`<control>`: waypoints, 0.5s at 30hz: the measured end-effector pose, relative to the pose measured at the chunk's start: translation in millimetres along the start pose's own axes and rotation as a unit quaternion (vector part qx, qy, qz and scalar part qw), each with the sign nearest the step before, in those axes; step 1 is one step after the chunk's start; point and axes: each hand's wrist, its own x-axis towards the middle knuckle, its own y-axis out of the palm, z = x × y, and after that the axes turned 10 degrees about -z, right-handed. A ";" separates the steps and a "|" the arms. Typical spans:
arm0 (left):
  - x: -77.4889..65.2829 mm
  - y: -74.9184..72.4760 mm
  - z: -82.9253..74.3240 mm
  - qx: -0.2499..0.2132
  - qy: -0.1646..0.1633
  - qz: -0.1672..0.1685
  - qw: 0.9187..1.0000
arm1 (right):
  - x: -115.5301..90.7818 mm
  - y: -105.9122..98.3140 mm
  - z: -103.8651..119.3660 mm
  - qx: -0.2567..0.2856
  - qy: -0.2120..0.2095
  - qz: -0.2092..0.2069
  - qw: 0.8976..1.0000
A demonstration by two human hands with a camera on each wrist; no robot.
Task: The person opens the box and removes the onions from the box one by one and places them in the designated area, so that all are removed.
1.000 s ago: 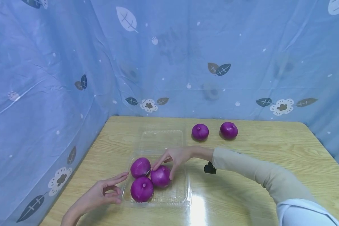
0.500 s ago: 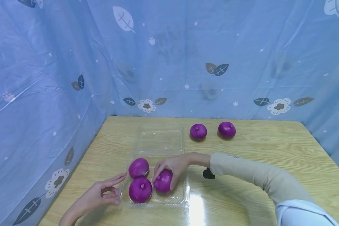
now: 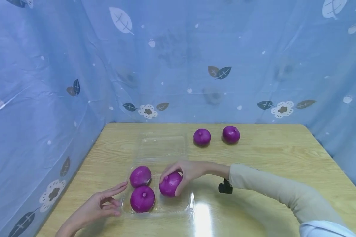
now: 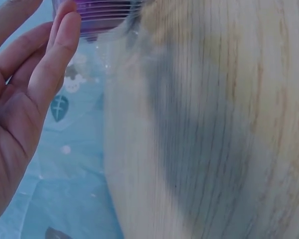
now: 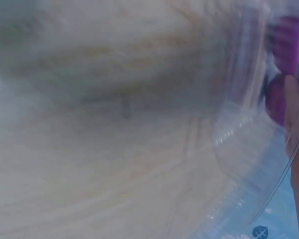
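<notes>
- In the head view I see the right hand [image 3: 186,169] gripping a purple onion [image 3: 169,187] from above, fingers on its left and thumb on its near side; it is roundish, showing no clear long axis.
- The gripped onion is over the clear container [image 3: 178,206], right of the paired onions [image 3: 142,199]; the right hand is nearer than the left.
- The left hand [image 3: 96,205] holds nothing, thumb and forefinger apart, beside the container's left edge; I cannot tell whether it touches.
- The gripped onion's underside is hidden; my right wrist view is blurred, its hand cut off.
</notes>
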 end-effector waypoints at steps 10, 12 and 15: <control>1.8 -2.4 1.8 0.021 0.004 0.004 1.000 | -10.0 11.2 -8.2 0.026 -0.022 -0.044 0.998; 1.8 -2.6 3.2 0.019 0.009 0.004 1.000 | -11.1 11.2 -8.5 0.047 -0.015 -0.054 0.997; 2.3 -2.8 5.3 0.023 0.022 0.009 0.999 | -13.3 11.3 -8.1 0.068 -0.008 -0.065 0.996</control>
